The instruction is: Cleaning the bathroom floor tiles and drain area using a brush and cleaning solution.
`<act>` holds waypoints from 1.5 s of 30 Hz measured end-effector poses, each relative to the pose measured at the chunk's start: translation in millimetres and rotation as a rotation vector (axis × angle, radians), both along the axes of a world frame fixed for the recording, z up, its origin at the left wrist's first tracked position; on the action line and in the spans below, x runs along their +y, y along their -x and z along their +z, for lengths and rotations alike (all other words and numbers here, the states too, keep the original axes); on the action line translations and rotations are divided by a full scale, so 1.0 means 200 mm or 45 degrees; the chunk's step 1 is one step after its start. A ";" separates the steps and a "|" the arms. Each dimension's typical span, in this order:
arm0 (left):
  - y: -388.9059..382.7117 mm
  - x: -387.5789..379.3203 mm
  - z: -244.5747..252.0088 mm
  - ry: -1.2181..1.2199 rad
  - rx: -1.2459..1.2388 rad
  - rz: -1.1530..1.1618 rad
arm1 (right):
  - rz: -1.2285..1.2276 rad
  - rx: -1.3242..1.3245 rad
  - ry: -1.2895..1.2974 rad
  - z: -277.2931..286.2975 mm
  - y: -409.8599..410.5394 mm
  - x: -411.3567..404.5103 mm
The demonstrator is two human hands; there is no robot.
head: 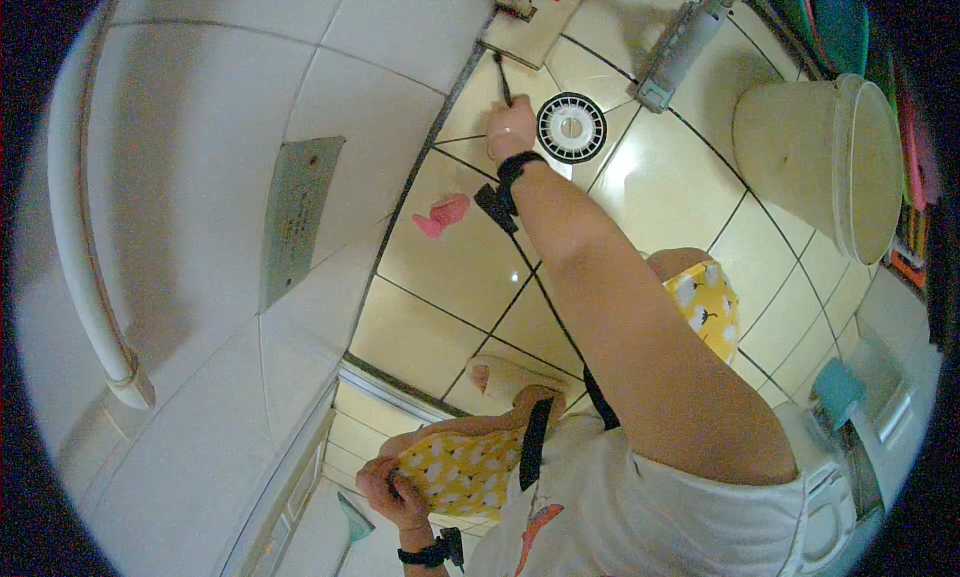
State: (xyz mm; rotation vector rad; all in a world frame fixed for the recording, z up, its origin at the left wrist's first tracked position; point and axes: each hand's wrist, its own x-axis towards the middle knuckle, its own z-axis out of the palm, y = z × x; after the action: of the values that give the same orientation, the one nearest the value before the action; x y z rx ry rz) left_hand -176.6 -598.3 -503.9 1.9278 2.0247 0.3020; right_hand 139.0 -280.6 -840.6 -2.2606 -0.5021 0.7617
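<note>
My right hand (512, 131) grips a thin black-handled brush (504, 78), its dark head touching or close to the floor by the wall's base. Right beside that hand, a round slotted floor drain cover (571, 128) sits in the cream floor tiles (442, 269). A crumpled pink cloth-like piece (442, 214) lies on the tiles nearer to me. My left hand (395, 493) rests on my knee over yellow patterned shorts (465, 472); its fingers are curled, and whether they hold any fabric is hidden. Both wrists wear black bands.
A large off-white bucket (787, 157) stands to the right. Nearer the drain is a grey flat-headed tool (675, 59). A tiled wall (382, 127) rises on the left, with a metal plate (304, 217) and a white pipe (75, 224). A doorway threshold (390, 386) lies near my foot.
</note>
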 end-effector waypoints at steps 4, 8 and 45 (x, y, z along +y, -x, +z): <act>0.01 0.00 0.01 -0.003 0.014 0.000 | -0.434 0.495 -0.185 0.06 0.17 -0.10; 0.02 -0.01 -0.01 -0.007 -0.017 -0.009 | -0.046 0.080 -0.113 0.05 0.07 0.06; 0.01 0.02 -0.02 0.042 0.085 0.023 | 0.099 0.021 -0.105 0.07 -0.18 0.29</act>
State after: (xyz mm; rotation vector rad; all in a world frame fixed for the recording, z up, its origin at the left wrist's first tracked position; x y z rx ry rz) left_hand -179.3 -593.9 -507.9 1.9251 2.0769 0.2101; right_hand 174.6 -222.0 -827.1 -2.1677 -0.6059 0.7831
